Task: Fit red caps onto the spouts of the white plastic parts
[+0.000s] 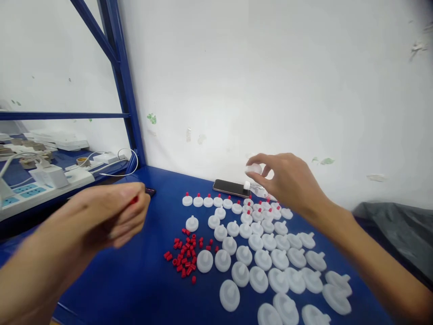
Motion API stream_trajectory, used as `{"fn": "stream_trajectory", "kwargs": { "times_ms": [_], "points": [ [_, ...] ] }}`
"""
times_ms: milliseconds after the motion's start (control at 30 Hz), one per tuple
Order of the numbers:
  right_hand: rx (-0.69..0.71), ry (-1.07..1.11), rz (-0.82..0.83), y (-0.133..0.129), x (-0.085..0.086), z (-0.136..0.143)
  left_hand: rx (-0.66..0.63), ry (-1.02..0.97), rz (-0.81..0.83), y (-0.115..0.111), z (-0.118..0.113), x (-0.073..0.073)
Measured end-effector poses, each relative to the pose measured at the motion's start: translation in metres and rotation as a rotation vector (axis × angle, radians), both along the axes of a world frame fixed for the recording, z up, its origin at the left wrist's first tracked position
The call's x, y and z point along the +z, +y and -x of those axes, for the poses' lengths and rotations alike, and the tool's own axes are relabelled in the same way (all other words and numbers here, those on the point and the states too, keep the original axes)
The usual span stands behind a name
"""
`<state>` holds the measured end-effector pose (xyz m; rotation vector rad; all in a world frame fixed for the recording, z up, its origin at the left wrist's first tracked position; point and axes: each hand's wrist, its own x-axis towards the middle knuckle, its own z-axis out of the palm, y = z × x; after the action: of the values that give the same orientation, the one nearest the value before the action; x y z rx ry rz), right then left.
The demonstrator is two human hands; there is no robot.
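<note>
My left hand (pixel 117 212), at the left above the blue table, is closed with a small red cap (pixel 134 200) pinched near thumb and forefinger. Raised over the back of the table, my right hand (pixel 280 174) grips a round white plastic piece (pixel 254 169) between thumb and fingers. Below and between the hands lie many white discs with short stems (pixel 245 256), spread in loose rows. Those in the back rows (pixel 208 201) carry red caps on their stems. A scattered pile of loose red caps (pixel 185 255) lies left of the uncapped discs.
A phone (pixel 232 188) and a clear bottle with a white cap (pixel 259 189) lie by the wall. At left, a blue rack (pixel 123 85) stands beside a power strip (pixel 43 192) with a plug and cables. Dark grey sheeting (pixel 399 234) hangs at the right.
</note>
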<state>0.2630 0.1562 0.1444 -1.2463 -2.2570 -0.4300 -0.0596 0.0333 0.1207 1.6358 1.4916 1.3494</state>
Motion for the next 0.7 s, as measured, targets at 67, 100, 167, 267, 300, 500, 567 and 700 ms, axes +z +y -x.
{"fn": "stream_trajectory", "kwargs": {
  "times_ms": [67, 100, 167, 267, 300, 500, 567, 700],
  "points": [
    [0.019, 0.056, 0.171, 0.006, -0.003, -0.002, 0.036, 0.321, 0.008, 0.007, -0.003, -0.004],
    [0.048, 0.05, 0.24, 0.007, -0.006, 0.0, 0.077, 0.474, 0.015, 0.012, -0.005, -0.009],
    [0.108, 0.001, 0.32, 0.007, -0.013, 0.005, 0.11, 0.675, 0.066, 0.023, -0.011, -0.023],
    [0.151, -0.057, 0.376, 0.01, -0.026, 0.012, 0.022, 0.885, 0.137, 0.035, -0.013, -0.047],
    [0.155, -0.066, 0.39, 0.011, -0.029, 0.013, 0.014, 0.93, 0.153, 0.037, -0.013, -0.054],
    [0.186, -0.09, 0.495, 0.015, -0.044, 0.017, -0.027, 1.044, 0.229, 0.04, -0.018, -0.067],
    [0.196, -0.093, 0.532, 0.013, -0.045, 0.018, -0.026, 1.074, 0.276, 0.041, -0.022, -0.063],
    [0.177, -0.113, 0.577, 0.011, -0.043, 0.017, -0.046, 1.129, 0.373, 0.041, -0.028, -0.056]
  ]
}}
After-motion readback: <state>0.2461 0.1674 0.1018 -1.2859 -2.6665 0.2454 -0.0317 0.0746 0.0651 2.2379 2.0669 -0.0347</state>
